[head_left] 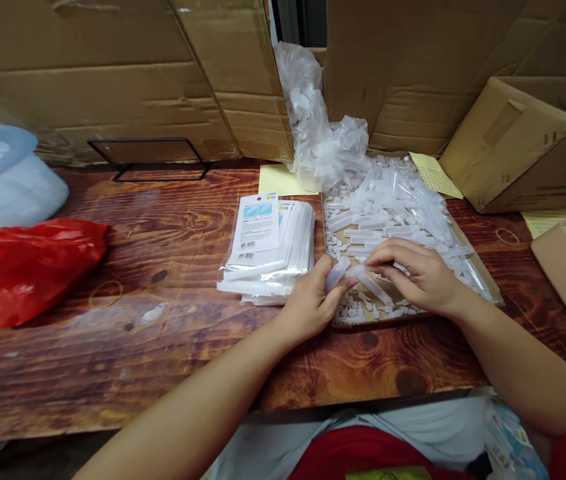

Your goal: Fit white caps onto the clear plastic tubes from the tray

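Note:
My left hand [313, 300] is closed around a small clear plastic tube [337, 272], held at the near left edge of a cardboard tray [483, 283]. A heap of clear tubes and small white caps [393, 213] covers that tray. With its fingers curled, my right hand [420, 270] rests on the heap, pinching at the tubes just right of the held one; what sits in its fingertips I cannot make out. A stack of packed sleeves with printed labels [270, 250] lies just left of my left hand.
A red plastic bag [27, 267] and a pale blue tub [3, 177] sit at the left. Crumpled clear plastic [323, 133] rises behind the tray. Cardboard boxes [517, 140] line the back and right. Yellow sheets [280, 180], a black wire stand [147, 160], rubber bands on the wooden table [137, 347].

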A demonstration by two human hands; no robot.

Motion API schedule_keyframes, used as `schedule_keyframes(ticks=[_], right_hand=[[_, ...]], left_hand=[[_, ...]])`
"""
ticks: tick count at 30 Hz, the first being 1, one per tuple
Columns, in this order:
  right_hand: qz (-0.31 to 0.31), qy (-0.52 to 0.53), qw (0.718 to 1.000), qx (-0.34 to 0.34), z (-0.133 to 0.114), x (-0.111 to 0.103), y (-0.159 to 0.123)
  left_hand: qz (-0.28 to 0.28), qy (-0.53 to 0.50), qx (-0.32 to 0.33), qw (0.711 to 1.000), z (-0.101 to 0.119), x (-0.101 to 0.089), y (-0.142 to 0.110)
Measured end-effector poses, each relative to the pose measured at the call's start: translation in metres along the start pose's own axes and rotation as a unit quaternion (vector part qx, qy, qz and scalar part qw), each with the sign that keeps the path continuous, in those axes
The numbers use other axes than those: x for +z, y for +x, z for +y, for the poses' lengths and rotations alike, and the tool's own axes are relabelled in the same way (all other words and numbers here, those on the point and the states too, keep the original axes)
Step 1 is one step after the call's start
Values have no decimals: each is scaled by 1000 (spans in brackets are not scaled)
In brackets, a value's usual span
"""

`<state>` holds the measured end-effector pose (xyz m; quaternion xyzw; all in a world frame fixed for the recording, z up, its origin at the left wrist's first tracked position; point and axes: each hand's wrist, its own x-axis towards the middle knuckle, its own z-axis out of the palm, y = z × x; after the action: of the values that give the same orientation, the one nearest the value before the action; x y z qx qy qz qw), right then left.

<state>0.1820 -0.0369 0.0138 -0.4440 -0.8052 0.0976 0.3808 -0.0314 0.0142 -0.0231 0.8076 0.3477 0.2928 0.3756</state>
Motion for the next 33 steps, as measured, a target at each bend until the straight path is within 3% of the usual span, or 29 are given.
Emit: schedule_keyframes(ticks=[8,15,22,25,29,33], right_hand=[[-38,-21,999,-19,-4,-1,-6],[-133,66,987,57,-5,-13,-3],[-159,200,955,149,2,-5,-1],[-118,271,930,217,6,0,-1],[8,292,922,253,7,-3,0],[78,311,916,241,-1,-1,3]], left_hand=[[-24,79,42,996,0,-2,-2],[-86,160,130,975,4,-5,-3],[-92,181,169,965,6,1,-6],[-63,165,126,976,7,1,-5],[-14,97,46,994,9,-2,-2],[-27,72,55,996,5,-2,0]])
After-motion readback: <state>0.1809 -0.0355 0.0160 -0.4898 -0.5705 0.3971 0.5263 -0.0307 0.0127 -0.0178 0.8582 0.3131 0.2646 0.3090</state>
